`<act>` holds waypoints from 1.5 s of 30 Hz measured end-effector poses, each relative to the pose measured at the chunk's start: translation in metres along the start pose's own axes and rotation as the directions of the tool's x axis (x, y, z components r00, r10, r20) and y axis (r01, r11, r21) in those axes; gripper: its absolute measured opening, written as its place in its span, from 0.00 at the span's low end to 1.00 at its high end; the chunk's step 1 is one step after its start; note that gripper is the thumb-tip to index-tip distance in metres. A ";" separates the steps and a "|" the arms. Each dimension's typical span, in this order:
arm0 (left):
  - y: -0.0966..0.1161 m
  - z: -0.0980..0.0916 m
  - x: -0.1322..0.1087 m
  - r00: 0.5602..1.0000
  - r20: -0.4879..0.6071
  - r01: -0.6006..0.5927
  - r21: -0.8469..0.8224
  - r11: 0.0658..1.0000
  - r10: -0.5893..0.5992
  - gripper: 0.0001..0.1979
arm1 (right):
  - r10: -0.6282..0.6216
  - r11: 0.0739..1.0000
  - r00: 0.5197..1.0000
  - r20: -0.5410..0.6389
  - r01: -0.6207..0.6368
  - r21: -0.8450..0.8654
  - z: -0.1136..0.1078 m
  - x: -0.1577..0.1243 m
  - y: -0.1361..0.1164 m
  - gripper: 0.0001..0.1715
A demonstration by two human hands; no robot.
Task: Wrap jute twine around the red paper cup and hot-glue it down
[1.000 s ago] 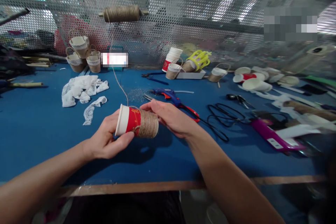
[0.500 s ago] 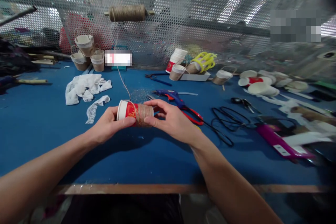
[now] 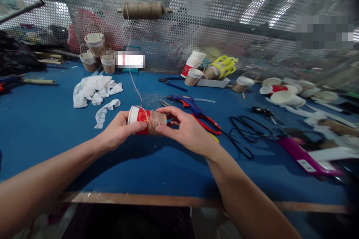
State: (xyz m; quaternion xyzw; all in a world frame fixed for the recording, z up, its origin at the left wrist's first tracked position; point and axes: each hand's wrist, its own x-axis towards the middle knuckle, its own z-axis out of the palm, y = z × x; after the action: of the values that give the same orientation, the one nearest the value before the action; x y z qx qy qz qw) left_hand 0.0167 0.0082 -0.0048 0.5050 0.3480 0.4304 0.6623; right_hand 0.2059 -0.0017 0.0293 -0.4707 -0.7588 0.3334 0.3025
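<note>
A red and white paper cup (image 3: 142, 116) lies sideways between my hands above the blue table. Twine (image 3: 156, 122) is wound in close turns around its base half; the rim half is bare. My left hand (image 3: 122, 127) is closed around the rim end, thumb on the red part. My right hand (image 3: 182, 129) grips the wound end between thumb and fingers. From the cup a single strand runs up to a twine spool (image 3: 143, 10) hung on a rod at the mesh wall. The fingers behind the cup are partly hidden.
White lace (image 3: 92, 90) lies to the left, twine-covered cups with handles (image 3: 94, 43) behind it. Right of the cup are a blue glue gun (image 3: 186, 103), red-handled scissors (image 3: 207, 124) and a black cable (image 3: 249, 129). A purple power strip (image 3: 307, 157) lies far right.
The whole scene has shifted slightly to the right as the camera view turned. Both hands keep hold of the cup, and its windings look about the same.
</note>
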 end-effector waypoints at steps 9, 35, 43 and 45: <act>0.002 0.004 -0.002 0.998 -0.056 0.017 0.002 1.000 -0.017 0.07 | -0.002 1.000 1.000 -0.004 0.002 -0.010 0.003 -0.002 -0.001 0.22; 0.006 0.005 -0.001 0.998 -0.017 0.059 -0.003 0.998 -0.059 0.07 | 0.059 0.997 0.998 0.020 -0.060 0.039 0.003 -0.001 -0.002 0.23; 0.006 0.007 -0.002 0.997 -0.046 0.070 0.025 0.997 -0.069 0.05 | 0.033 0.999 0.999 -0.003 -0.033 0.005 0.006 -0.002 -0.002 0.22; 0.005 0.007 -0.002 0.996 -0.050 0.074 0.017 0.997 -0.073 0.05 | 0.036 0.999 0.999 -0.007 -0.036 0.001 0.006 -0.002 -0.003 0.22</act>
State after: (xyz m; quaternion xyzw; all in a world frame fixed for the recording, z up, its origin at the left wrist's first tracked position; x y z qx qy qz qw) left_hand 0.0208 0.0047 0.0021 0.4872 0.3866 0.4150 0.6640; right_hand 0.2009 -0.0059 0.0277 -0.4854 -0.7489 0.3376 0.2993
